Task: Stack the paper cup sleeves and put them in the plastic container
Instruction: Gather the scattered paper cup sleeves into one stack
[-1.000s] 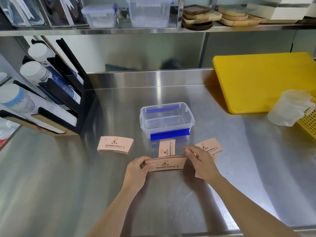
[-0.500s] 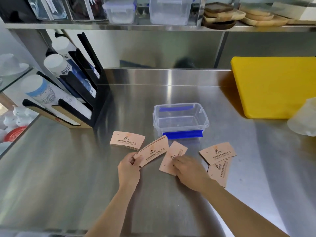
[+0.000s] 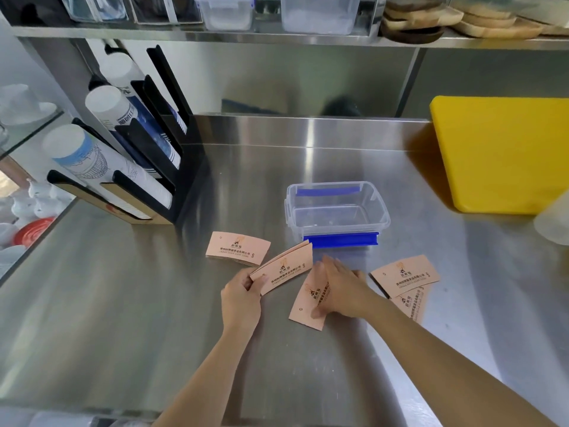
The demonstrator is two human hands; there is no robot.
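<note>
A clear plastic container (image 3: pixel 381 211) with blue clips stands open and empty on the steel counter. My left hand (image 3: pixel 241 298) grips a small stack of pink paper cup sleeves (image 3: pixel 284 268) by its left end, tilted above the counter. My right hand (image 3: pixel 345 289) lies flat, fingers spread, on another sleeve (image 3: pixel 304 306) on the counter. A flat sleeve stack (image 3: pixel 237 248) lies to the left. Two overlapping sleeves (image 3: pixel 403 274) lie to the right, the lower sleeve (image 3: pixel 411 306) partly hidden by my forearm.
A black rack with paper cup stacks (image 3: pixel 129 167) stands at the left. A yellow cutting board (image 3: pixel 505 152) leans at the right, with a translucent jug (image 3: pixel 554 221) at the frame edge. A shelf (image 3: pixel 277 37) with containers and wooden trays runs overhead.
My left hand has carried the held sleeves to the left and tilted them. My right hand let go of them and came down on a loose sleeve on the counter.
</note>
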